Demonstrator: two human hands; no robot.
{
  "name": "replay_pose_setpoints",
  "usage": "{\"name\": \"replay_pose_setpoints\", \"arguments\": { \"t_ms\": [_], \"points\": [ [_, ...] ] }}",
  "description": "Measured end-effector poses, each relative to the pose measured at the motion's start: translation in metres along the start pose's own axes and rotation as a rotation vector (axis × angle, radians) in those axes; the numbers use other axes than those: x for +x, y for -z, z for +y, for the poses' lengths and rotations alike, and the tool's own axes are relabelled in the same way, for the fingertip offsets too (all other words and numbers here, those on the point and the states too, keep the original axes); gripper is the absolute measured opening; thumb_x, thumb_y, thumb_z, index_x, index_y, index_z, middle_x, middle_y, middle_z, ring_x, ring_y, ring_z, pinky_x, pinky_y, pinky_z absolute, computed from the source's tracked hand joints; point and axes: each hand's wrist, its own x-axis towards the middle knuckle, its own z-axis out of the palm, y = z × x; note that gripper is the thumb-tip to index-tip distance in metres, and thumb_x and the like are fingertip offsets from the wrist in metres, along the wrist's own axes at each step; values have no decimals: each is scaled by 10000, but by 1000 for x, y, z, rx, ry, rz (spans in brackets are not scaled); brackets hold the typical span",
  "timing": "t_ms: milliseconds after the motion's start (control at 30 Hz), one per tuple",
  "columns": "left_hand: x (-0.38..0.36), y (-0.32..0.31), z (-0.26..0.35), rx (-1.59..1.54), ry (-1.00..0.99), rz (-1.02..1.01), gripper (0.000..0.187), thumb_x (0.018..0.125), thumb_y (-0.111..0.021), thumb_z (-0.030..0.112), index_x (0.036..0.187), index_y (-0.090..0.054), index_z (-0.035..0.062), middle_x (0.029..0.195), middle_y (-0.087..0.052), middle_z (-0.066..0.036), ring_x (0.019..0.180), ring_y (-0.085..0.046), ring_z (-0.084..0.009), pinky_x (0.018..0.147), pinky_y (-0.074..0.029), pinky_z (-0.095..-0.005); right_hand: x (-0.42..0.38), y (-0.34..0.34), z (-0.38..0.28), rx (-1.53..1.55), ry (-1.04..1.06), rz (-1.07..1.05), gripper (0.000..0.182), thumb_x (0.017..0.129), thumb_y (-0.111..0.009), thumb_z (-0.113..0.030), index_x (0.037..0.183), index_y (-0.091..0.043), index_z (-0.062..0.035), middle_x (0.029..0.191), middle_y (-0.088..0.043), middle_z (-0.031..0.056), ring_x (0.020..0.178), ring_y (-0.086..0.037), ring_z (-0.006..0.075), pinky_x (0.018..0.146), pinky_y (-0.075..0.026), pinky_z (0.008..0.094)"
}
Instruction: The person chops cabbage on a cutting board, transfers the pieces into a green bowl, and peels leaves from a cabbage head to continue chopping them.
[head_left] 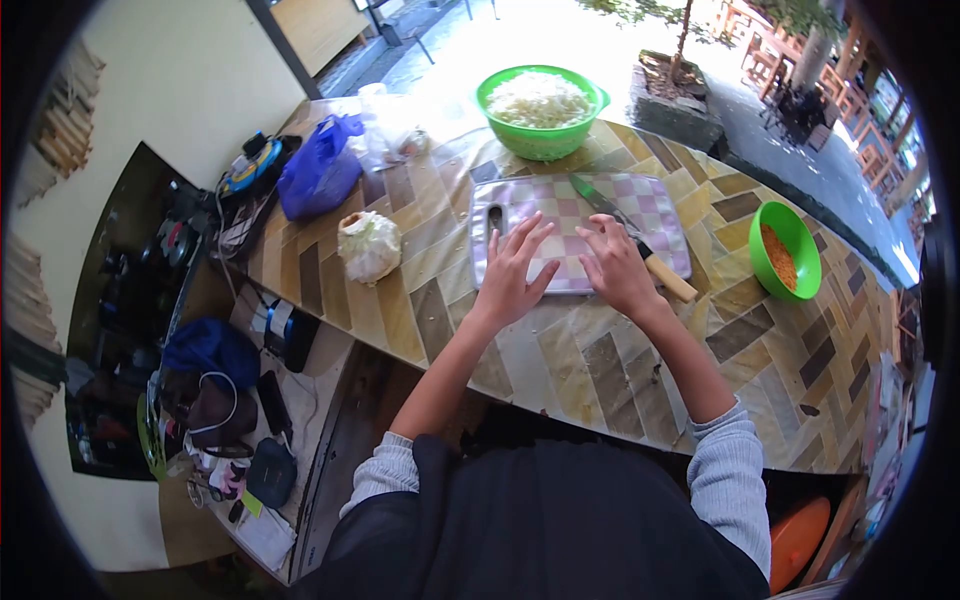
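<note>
Both of my hands hover close over a checkered pink-and-white cutting board [560, 272]. My left hand [515, 272] has its fingers spread near the board's handle slot and holds nothing. Bent but apart, the fingers of my right hand [618, 262] are also free of any object. A knife [660, 268] with a wooden handle lies across the board's right side, partly hidden behind my right hand. Behind the board stands a green bowl [540, 143] heaped with shredded white vegetable. To the left sits a partly cut cabbage [370, 247].
A smaller green bowl [808, 262] with an orange-red grated or ground food stands at the right. A blue plastic bag [320, 170] and a clear bag [385, 130] lie at the back left. Below left, a shelf [325, 400] holds pouches and cables.
</note>
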Motion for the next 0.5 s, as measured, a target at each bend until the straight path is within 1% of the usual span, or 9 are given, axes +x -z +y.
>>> {"name": "replay_pose_setpoints", "arguments": {
  "t_ms": [100,133,233,300,333,433,467,500],
  "points": [
    [-12,41,-20,107,7,219,509,880,-628,270,1343,-480,117,1441,-418,-98,1332,-407,-302,1119,-179,-584,21,-21,-35,160,105,-33,387,830,-642,-116,1205,-585,-41,1262,-477,173,1162,-501,337,933,-431,426],
    [-16,55,-31,169,18,329,505,873,-631,237,1339,-476,117,1416,-445,-98,1317,-422,-303,1116,-179,-589,28,-31,-46,209,145,-41,383,831,-642,-113,1202,-585,-38,1257,-481,177,1156,-507,341,932,-433,429],
    [-27,96,-70,383,200,642,599,825,-694,296,1348,-461,120,1379,-476,-121,1310,-430,-313,1111,-162,-607,45,-50,-85,335,259,-96,353,843,-643,-107,1181,-584,-23,1253,-486,195,1128,-533,354,939,-450,441],
    [-30,117,-89,595,325,717,698,765,-750,343,1350,-451,107,1342,-502,-147,1284,-452,-330,1105,-216,-571,53,-61,-108,441,297,-155,343,849,-643,-111,1174,-585,-19,1258,-482,196,1119,-542,353,946,-456,441],
    [-32,126,-99,695,388,750,749,735,-778,367,1350,-446,101,1324,-515,-161,1271,-463,-339,1102,-242,-553,55,-64,-118,454,302,-216,341,860,-637,-126,1179,-582,-18,1267,-475,196,1117,-548,344,958,-461,428],
    [-48,139,-146,146,523,511,870,648,-837,411,1345,-441,73,1275,-544,-188,1232,-492,-350,1055,-354,-472,55,-77,-137,487,385,-272,353,861,-634,-124,1196,-575,-30,1275,-469,192,1106,-556,339,956,-465,421],
    [-51,137,-149,148,456,552,847,646,-853,365,1323,-456,45,1230,-575,-196,1159,-546,-361,969,-445,-413,53,-79,-140,491,414,-291,353,869,-629,-126,1207,-571,-41,1276,-466,191,1102,-559,340,955,-469,419],
    [-54,134,-151,116,444,589,841,645,-862,337,1322,-455,47,1203,-592,-192,1136,-567,-331,960,-454,-399,50,-78,-140,510,424,-313,350,873,-628,-128,1208,-572,-44,1274,-467,190,1102,-559,340,953,-471,418]
  ]
}}
